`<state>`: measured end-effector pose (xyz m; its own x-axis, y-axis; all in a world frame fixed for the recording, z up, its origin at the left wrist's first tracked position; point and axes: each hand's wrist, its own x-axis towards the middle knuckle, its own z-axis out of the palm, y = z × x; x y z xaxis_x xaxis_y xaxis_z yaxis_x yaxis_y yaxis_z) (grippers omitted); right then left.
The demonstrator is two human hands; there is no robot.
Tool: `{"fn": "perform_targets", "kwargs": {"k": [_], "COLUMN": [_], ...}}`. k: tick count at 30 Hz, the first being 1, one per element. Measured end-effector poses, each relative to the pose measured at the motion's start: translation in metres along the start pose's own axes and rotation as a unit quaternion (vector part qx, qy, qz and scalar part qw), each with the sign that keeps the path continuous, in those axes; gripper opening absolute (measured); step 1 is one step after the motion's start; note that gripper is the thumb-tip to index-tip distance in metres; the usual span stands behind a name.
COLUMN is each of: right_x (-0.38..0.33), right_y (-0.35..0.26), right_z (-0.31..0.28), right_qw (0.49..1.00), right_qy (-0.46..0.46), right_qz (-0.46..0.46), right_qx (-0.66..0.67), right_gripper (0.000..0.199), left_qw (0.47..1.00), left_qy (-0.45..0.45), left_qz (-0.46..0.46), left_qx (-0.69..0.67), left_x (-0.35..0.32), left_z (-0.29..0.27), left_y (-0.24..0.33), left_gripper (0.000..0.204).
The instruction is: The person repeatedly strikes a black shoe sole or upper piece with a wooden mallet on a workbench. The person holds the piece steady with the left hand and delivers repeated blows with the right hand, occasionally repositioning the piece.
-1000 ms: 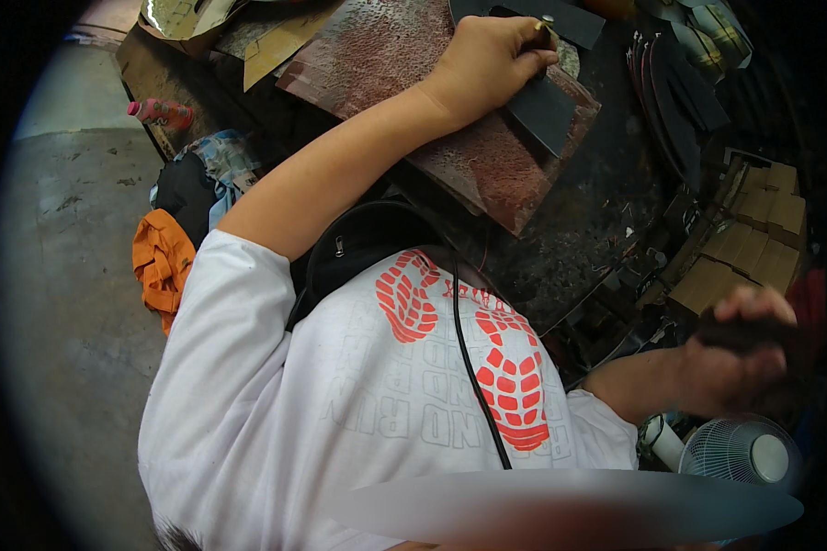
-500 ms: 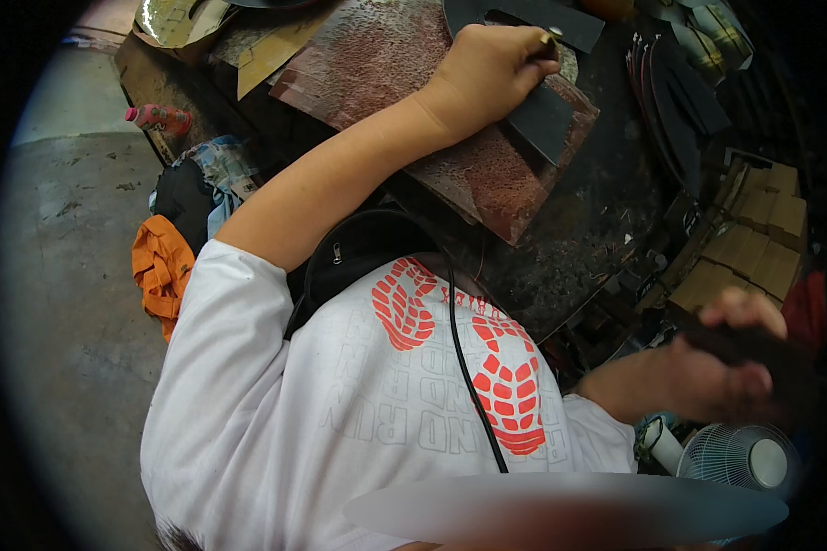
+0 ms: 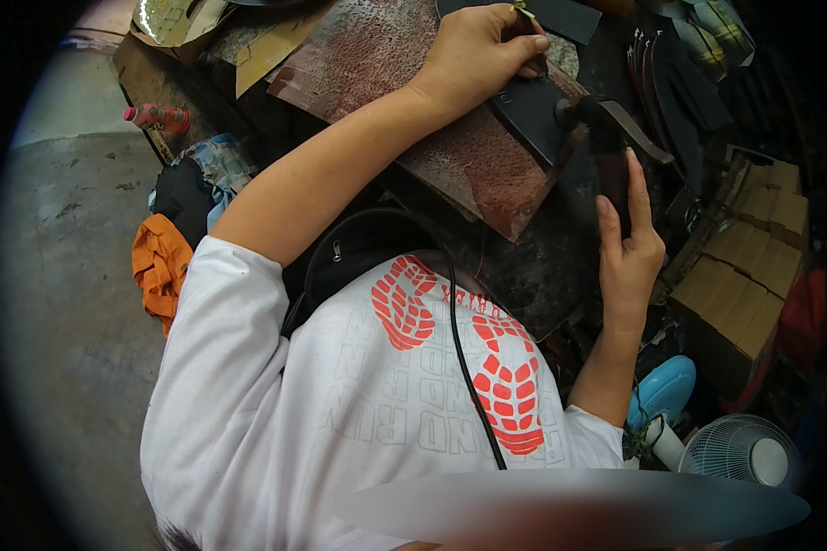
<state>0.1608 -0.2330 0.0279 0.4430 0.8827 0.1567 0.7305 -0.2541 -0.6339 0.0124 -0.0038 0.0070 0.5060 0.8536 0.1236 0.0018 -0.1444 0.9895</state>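
Note:
My left hand (image 3: 473, 57) is closed in a pinch over a flat black piece (image 3: 528, 119), gripping a slim punch-like tool (image 3: 523, 7) with a yellowish top. The black piece lies on a worn reddish-brown slab (image 3: 368, 60). To its right, my right hand (image 3: 632, 253) grips the dark handle of a hammer (image 3: 634, 130), thumb and index finger stretched along it. The hammer's curved dark head is over the slab's right edge, close to the black piece. Whether it touches is unclear.
Several curved black pieces (image 3: 680, 101) lie right of the slab. Cardboard boxes (image 3: 726, 294) are stacked at the right, above a white fan (image 3: 740, 450) and a blue round object (image 3: 663, 387). A pink-capped bottle (image 3: 161, 118) and orange cloth (image 3: 161, 262) are at the left.
My right hand has swung the hammer from the far right up and leftward to the slab. My left hand has shifted slightly left, and the tool's top now points upward.

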Motion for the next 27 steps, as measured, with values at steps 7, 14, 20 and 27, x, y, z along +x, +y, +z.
{"fn": "perform_targets", "kwargs": {"k": [7, 14, 20, 27], "right_x": [0.006, 0.017, 0.002, -0.006], "right_y": [-0.022, -0.051, -0.005, 0.009], "right_z": [-0.041, -0.059, -0.013, -0.009], "right_qw": [0.995, 0.967, 0.997, 0.998], "right_qy": [0.060, 0.048, 0.040, -0.004], "right_qz": [-0.066, -0.211, -0.050, 0.045], "right_qx": [0.050, 0.136, 0.034, 0.040], "right_gripper": [0.042, 0.041, 0.054, 0.056], "left_qw": [0.995, 0.866, 0.964, 0.998], "left_qy": [-0.049, -0.003, 0.014, -0.038], "left_qz": [0.066, 0.415, 0.217, 0.032], "left_qx": [0.054, 0.278, 0.154, 0.030], "left_x": [-0.003, 0.002, 0.001, 0.001], "left_z": [-0.002, 0.013, 0.008, 0.003], "left_y": [0.005, -0.001, -0.003, 0.006], "left_gripper": [0.014, 0.012, 0.012, 0.014]}}
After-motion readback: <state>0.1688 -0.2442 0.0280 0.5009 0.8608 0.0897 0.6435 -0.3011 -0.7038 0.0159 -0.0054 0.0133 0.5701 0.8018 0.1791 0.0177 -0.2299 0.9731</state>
